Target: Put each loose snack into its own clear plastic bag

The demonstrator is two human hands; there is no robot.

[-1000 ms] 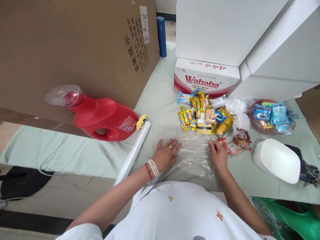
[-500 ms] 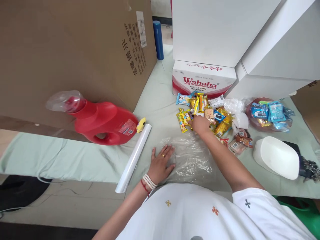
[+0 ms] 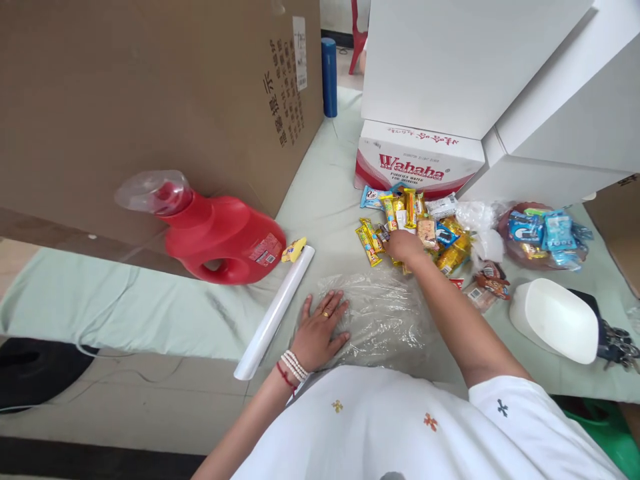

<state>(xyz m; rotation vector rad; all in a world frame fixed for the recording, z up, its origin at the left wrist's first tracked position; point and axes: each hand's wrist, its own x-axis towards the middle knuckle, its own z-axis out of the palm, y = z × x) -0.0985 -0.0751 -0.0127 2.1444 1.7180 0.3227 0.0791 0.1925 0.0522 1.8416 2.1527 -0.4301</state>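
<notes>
My left hand (image 3: 320,331) lies flat with its fingers spread on the left edge of a clear plastic bag (image 3: 383,320), which is spread on the cloth in front of me. My right hand (image 3: 405,247) reaches over the bag into a pile of wrapped snacks (image 3: 455,250). Its fingers are curled down among the wrappers, and what they hold, if anything, is hidden. Close by its fingertips are yellow snack sticks (image 3: 369,245). A pinkish-tan wrapped snack (image 3: 427,233) lies just right of the hand.
On the left are a red detergent bottle (image 3: 227,237), a yellow packet (image 3: 294,250) and a white roll (image 3: 275,313). A Wahaba-style carton marked Wahaha (image 3: 420,163) stands behind the snacks. To the right are a bowl of blue packets (image 3: 517,257), a white scoop-shaped container (image 3: 553,320) and keys (image 3: 620,343).
The whole view has shifted slightly, so most things on the table appear farther right. My left hand stays flat on the bag, and my right hand remains among the snacks.
</notes>
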